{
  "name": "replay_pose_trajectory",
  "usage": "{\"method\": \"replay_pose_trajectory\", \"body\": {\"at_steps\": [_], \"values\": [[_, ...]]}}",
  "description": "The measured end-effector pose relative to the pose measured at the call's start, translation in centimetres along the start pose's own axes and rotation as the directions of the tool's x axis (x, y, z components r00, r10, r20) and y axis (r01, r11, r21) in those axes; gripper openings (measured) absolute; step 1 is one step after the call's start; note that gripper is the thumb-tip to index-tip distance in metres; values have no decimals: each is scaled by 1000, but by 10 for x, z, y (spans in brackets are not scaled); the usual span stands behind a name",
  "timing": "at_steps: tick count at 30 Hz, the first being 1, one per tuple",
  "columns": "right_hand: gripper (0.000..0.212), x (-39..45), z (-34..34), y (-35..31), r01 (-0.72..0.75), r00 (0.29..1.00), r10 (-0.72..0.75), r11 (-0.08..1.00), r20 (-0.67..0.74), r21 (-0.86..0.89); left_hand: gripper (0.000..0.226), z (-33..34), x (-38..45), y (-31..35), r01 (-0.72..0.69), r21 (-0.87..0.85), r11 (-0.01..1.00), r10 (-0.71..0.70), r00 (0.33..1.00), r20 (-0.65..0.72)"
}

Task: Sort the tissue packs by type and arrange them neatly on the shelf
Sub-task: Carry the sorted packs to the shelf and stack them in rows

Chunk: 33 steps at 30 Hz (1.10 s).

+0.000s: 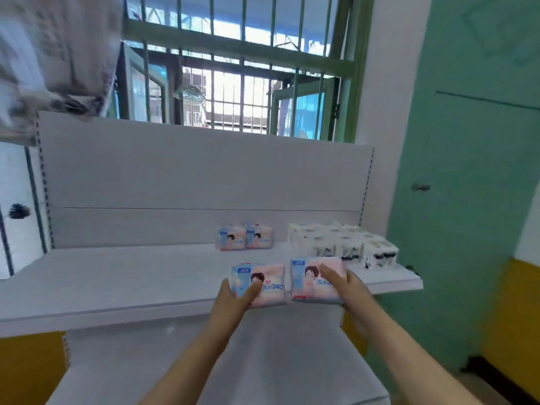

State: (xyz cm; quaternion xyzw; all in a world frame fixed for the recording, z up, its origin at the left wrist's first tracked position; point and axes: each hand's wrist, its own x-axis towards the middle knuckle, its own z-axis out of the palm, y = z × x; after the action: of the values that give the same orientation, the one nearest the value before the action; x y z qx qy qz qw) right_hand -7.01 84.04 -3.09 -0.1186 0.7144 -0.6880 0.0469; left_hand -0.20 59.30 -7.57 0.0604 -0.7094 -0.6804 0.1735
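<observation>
Gripping packs (258, 285) at shelf (117, 287) edge

Small shop or stockroom — white metal retail shelf (146, 276) with slotted uprights and back panel (190, 176), stocked with packaged tissue packs (245, 236); barred window (239, 83) behind, green-painted wall (473, 141) — plain, utilitarian room.

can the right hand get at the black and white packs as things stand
Probably not yet: the right hand already grips a pink pack. The black and white packs sit just behind it on the shelf, with nothing between.
</observation>
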Motion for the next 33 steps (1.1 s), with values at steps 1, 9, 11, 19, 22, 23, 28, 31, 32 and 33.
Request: {"method": "replay_pose_trajectory", "body": {"at_steps": [1, 9, 11, 19, 22, 23, 28, 31, 32, 33], "values": [[70, 22, 8, 6, 19, 1000, -19, 1000, 12, -14, 49, -7, 11, -1, -19, 16, 1000, 20, 999, -34], [61, 172, 67, 54, 87, 985, -55, 977, 164, -193, 61, -38, 124, -29, 7, 170, 985, 26, 981, -191], [44, 202, 74, 70, 114, 972, -58, 965, 227, -238, 60, -39, 144, -39, 40, 181, 983, -1, 977, -214], [72, 297, 88, 86, 198, 931, -75, 926, 357, -320, 66, -84, 241, -91, 117, 482, 869, -37, 985, -171], [66, 326, 97, 87, 183, 952, -82, 924, 294, -337, 48, -75, 262, -73, 75, 459, 885, -5, 988, -151], [60, 332, 99, 89, 175, 963, -88, 924, 255, -340, 44, -68, 264, -71, 56, 433, 900, 17, 987, -163], [49, 338, 109, 106, 232, 963, -172, 921, 207, -313, 46, -59, 273, -82, 41, 402, 915, 73, 962, -264], [48, 345, 109, 117, 241, 953, -182, 940, 244, -241, 44, -60, 277, -88, 36, 462, 886, 96, 961, -260], [52, 348, 108, 119, 243, 951, -187, 945, 246, -221, 46, -59, 277, -87, 21, 465, 885, 111, 960, -255], [60, 350, 108, 120, 243, 955, -193, 945, 226, -221, 52, -58, 277, -86, 3, 483, 876, 134, 959, -249]]}}
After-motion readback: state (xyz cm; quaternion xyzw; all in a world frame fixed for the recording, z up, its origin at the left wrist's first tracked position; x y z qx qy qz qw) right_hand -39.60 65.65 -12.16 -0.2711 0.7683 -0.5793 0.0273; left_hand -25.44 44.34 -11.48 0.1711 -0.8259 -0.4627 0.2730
